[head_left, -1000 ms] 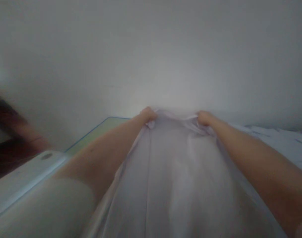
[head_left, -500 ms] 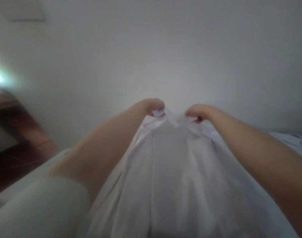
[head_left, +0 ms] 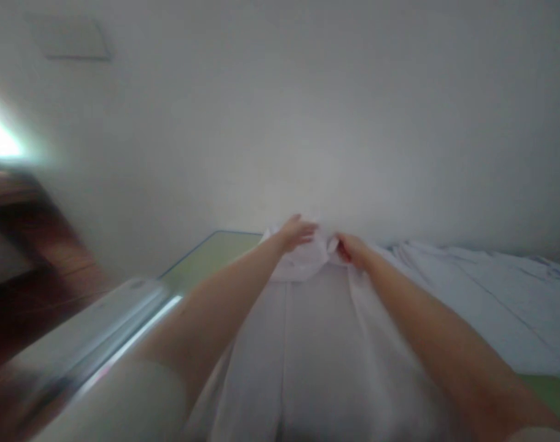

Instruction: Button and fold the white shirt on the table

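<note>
A white garment (head_left: 319, 344) hangs down in front of me, with a long seam and a gathered, collar-like upper edge. At the left of that edge is my left hand (head_left: 298, 232), its fingers stretched out and slightly apart against the fabric. My right hand (head_left: 351, 248) pinches the edge a short way to the right, with a small fold of cloth standing up beside the fingers. Motion blur softens the fingertips of both hands. The lower part of the garment runs out of the bottom of the view, between my forearms.
More white cloth (head_left: 482, 294) lies spread at the right on a green table surface (head_left: 215, 252) with a blue edge. A pale wall (head_left: 307, 110) stands close behind. On the left are a blurred, pale, long-edged object (head_left: 118, 313) and a reddish-brown floor (head_left: 72, 258).
Both hands have lowered with the garment's upper edge. The left fingers have gone from a pinch to stretched out. The green table and more of the cloth on the right now show.
</note>
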A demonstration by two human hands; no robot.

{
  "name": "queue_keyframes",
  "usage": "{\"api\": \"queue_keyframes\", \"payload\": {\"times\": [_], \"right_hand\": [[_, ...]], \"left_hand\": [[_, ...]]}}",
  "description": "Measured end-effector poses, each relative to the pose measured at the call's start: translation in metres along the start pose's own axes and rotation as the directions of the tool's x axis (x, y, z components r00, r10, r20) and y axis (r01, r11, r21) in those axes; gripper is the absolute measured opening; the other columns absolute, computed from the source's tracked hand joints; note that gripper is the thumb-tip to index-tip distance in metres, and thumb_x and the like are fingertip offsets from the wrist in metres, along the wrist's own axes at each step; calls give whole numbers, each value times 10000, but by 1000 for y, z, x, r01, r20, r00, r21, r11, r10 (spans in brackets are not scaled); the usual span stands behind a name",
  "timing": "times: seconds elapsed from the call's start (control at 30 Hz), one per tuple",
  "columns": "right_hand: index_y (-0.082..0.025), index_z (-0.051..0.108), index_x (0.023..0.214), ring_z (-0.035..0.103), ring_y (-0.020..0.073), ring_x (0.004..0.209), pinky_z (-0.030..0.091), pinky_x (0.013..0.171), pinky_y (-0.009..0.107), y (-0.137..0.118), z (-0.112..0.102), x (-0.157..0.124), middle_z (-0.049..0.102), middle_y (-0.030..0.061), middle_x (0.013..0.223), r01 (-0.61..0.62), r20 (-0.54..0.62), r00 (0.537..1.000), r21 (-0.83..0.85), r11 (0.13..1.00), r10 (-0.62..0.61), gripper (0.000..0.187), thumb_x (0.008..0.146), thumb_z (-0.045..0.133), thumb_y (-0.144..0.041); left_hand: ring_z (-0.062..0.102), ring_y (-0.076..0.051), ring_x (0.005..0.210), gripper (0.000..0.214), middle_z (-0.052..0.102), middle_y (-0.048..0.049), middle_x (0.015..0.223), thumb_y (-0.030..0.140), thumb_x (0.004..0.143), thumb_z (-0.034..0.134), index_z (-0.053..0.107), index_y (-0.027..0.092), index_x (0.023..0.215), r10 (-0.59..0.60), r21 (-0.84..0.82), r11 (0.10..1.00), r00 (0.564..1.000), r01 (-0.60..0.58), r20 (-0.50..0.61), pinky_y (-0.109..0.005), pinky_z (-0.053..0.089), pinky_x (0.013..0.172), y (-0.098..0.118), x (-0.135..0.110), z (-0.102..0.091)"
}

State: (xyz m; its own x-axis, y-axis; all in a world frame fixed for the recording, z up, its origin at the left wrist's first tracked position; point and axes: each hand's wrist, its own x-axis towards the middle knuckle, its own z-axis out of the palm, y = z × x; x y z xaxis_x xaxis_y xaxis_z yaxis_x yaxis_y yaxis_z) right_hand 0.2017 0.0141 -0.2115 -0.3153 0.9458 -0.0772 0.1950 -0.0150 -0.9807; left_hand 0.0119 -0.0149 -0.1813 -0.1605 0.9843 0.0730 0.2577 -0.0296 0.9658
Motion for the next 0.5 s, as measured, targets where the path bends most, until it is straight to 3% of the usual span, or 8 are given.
{"api": "queue_keyframes", "payload": {"times": [0.07, 0.17, 0.23, 0.33, 0.43, 0.5], "right_hand": [[-193, 422, 631, 289, 75, 367, 220, 367, 200, 15, 2, 0, 359, -40, 438, 45, -16, 999, 50, 998, -44, 303, 848, 412, -404], [-175, 513, 729, 365, 81, 415, 289, 414, 192, 30, 3, 7, 456, -26, 492, 115, -25, 993, 101, 988, -113, 167, 781, 463, -326], [-164, 562, 814, 422, 85, 465, 333, 455, 190, 36, 1, 11, 535, -17, 566, 154, -22, 988, 124, 980, -153, 150, 710, 507, -256], [-153, 596, 963, 534, 104, 612, 404, 553, 195, 39, 0, 15, 640, 8, 759, 285, 3, 958, 104, 953, -287, 345, 619, 573, -184], [-147, 589, 1053, 583, 135, 742, 442, 658, 226, 40, 0, 16, 666, 39, 881, 393, 23, 919, -89, 915, -393, 474, 589, 666, -199], [-141, 625, 975, 571, 141, 722, 428, 663, 238, 41, -1, 17, 664, 43, 830, 363, -7, 924, -297, 883, -382, 393, 604, 697, -249]], "left_hand": [[657, -150, 844, 755, 620, -134, 1124, 136, 727, 688, 336, 219, 1390, 38, -105, 994, 999, -40, -24, -269, 547, 706, -21, -2, 1], [656, -172, 727, 500, 669, -127, 966, 99, 648, 715, 581, 145, 1128, 3, 77, 997, 1000, -3, 2, -278, 531, 641, -52, 4, 9], [651, -185, 671, 323, 684, -105, 824, 160, 644, 736, 644, 142, 953, -18, 230, 973, 1000, 15, 11, -274, 512, 611, -65, 9, 18], [654, -202, 647, 307, 681, -88, 713, 361, 721, 705, 650, 161, 948, 0, 300, 954, 997, 23, -76, -271, 492, 587, -70, 16, 34], [652, -233, 617, 482, 658, -94, 628, 610, 739, 609, 656, 153, 886, -1, 319, 946, 989, 49, -148, -295, 477, 555, -66, 23, 50], [658, -247, 649, 502, 650, -100, 613, 651, 713, 609, 660, 157, 792, -18, 299, 952, 987, 65, -159, -293, 473, 560, -66, 26, 57]]}}
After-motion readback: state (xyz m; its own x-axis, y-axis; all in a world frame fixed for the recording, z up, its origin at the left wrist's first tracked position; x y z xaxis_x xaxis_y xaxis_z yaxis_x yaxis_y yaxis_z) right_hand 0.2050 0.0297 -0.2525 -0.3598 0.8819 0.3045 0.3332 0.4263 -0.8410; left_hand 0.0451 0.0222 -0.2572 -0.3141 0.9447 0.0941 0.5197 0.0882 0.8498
